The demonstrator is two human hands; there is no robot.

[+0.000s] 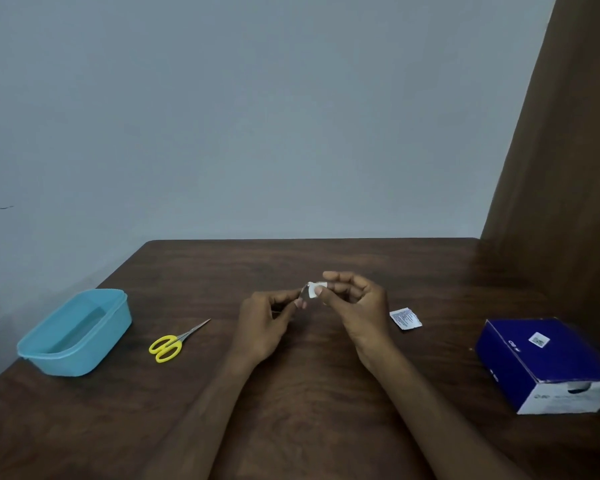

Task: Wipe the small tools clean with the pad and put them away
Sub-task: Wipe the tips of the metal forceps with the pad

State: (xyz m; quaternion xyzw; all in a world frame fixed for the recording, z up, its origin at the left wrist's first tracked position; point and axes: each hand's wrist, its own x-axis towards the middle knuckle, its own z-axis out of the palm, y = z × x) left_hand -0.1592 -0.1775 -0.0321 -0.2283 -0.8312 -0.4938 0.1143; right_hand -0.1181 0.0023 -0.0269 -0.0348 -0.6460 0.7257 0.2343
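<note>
- Dark brown wooden table (309, 410), spread across the lower half of the view, set against a pale grey-blue wall; brown curtain or panel at the far right.
- Blue and white cardboard box (548, 365), lying on the table's right side, one white end turned toward the viewer, small label on top.
- Light blue plastic tub (73, 332), open-topped, on the table's left side, well apart from the hands; contents not discernible.
- Left hand (264, 323), raised just above the table's middle, fingers curled, thumb and fingertips pinching a small metal tool (302, 295); too small and blurred to name, only a thin silvery tip visible near the pad.
- Right hand (354, 306), just beside the left, thumb and forefinger pinched on the white pad (315, 289), remaining fingers curled loosely behind.
- Pad touching or wrapped over the tool's tip, held between the two hands, above the table rather than on it.
- Yellow-handled scissors (174, 342), flat on the table between the tub and the left hand, blades closed and pointing up and to the right.
- Torn white wrapper (406, 318) with fine print, flat on the table just right of the right hand, between it and the box.
</note>
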